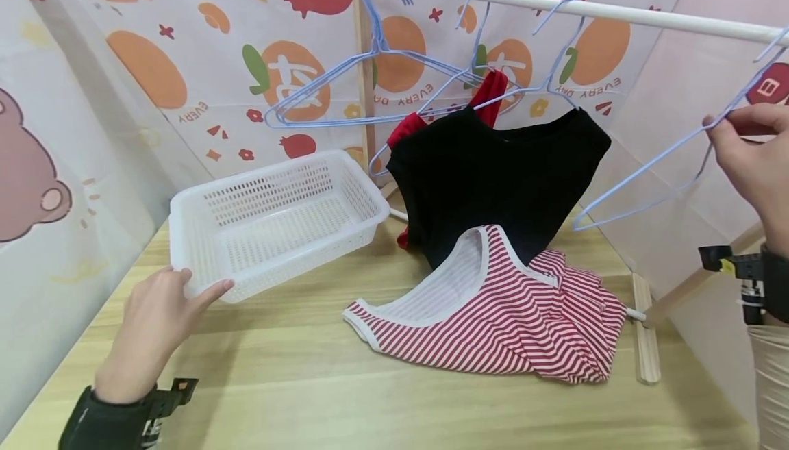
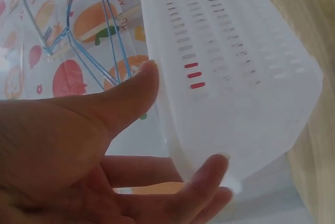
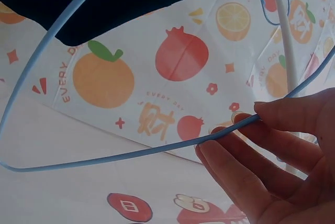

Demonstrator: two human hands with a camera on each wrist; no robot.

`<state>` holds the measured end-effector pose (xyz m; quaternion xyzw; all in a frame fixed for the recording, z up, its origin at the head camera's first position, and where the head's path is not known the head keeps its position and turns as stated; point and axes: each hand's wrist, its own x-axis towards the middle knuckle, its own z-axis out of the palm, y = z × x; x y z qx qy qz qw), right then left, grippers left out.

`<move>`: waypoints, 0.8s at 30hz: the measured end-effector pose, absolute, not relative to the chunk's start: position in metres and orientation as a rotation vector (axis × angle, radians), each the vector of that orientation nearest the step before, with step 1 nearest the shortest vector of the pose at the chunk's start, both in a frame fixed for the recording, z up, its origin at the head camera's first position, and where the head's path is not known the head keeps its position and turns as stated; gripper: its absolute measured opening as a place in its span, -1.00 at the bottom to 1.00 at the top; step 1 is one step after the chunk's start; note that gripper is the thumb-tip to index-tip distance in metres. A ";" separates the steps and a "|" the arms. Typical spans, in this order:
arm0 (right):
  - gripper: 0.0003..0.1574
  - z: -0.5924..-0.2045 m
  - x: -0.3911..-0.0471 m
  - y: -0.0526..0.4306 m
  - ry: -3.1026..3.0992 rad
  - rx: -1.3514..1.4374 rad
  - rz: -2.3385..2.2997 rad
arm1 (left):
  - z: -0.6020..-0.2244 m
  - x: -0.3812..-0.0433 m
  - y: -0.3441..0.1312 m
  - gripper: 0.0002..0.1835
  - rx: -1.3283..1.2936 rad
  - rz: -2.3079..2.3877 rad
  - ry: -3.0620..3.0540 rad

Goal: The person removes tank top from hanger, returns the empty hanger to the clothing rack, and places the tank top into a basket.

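Observation:
At the near left corner of a white plastic basket (image 1: 277, 258), my left hand (image 1: 157, 313) grips the rim. The left wrist view shows its thumb at the rim and its other fingers bent about the corner of the basket (image 2: 235, 103). My right hand (image 1: 755, 155), on the far right, pinches one side of a bare blue hanger (image 1: 653, 162) that hangs from the white rail. In the right wrist view, thumb and fingertips meet on the wire of that hanger (image 3: 120, 156). A red-and-white striped sleeveless top (image 1: 493, 320) lies on the table between the hands.
A black top (image 1: 499, 169) hangs on a blue hanger, partly covering a red garment (image 1: 493, 94) behind it. Several bare blue hangers (image 1: 327, 87) bunch at the left end of the white rail (image 1: 555, 6). A wooden foot (image 1: 645, 333) stands on the table's right side.

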<state>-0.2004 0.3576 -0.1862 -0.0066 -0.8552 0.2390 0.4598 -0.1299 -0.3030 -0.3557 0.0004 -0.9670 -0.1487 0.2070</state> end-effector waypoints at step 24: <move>-0.58 -0.205 -0.196 0.365 -2.068 -0.001 0.630 | -0.339 -0.135 -0.303 -0.47 0.093 -0.467 -2.869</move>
